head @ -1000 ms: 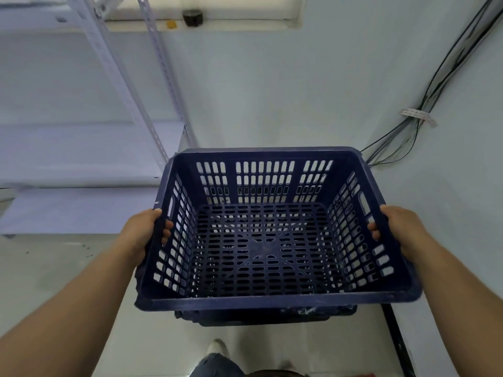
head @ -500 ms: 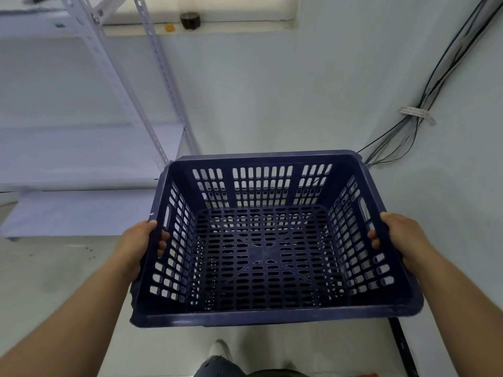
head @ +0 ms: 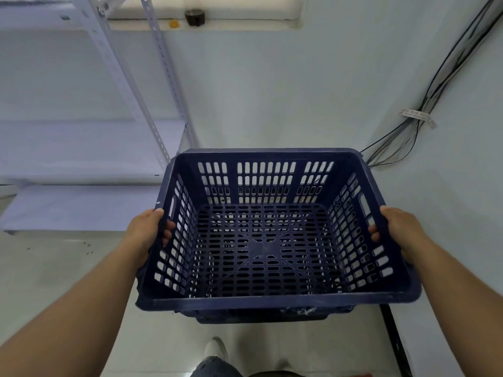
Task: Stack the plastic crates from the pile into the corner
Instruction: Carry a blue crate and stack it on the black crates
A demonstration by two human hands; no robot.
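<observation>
Lower crate [head: 261, 315] mostly hidden beneath held crate [head: 272, 299]; shoe [head: 216, 349] partly covered.

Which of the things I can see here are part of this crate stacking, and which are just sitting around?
Part of the job:
- blue crate, held at its two sides
- left hand
- right hand
- a second dark crate, just visible directly beneath

Just there:
- metal shelving
- black cables on the wall
- small dark object on the ledge
</observation>
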